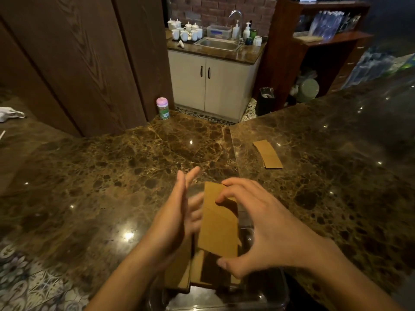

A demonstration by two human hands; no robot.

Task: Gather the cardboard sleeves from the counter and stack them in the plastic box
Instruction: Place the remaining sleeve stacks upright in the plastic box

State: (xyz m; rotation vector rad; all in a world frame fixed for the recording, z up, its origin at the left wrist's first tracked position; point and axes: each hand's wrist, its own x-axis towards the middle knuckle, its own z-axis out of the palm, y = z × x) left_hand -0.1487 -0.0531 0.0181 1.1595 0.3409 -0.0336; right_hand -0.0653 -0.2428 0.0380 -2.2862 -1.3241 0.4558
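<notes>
Box [278,296] at 6 o'clock. Right hand [258,223] pinches a sleeve [217,227] end to end over it; left hand [177,212] flat, fingers straight. Spare stack [267,154] on counter [112,176] — 1 o'clock, long axis running away — right hand nearer.

Two bare arms reach in from below, the left forearm [125,279] and right forearm [350,272] angling toward each other. The left hand [177,218] stands on edge, palm turned toward the other hand, its fingers [180,185] straight and pointing away from the body; the lower ones are blurred. The right hand [267,227] arches over, its fingers [233,187] curled onto the far end of a cardboard sleeve [219,230] and its thumb [226,264] at the near end. The sleeve lies just right of the left fingers; whether they touch it is unclear.
</notes>
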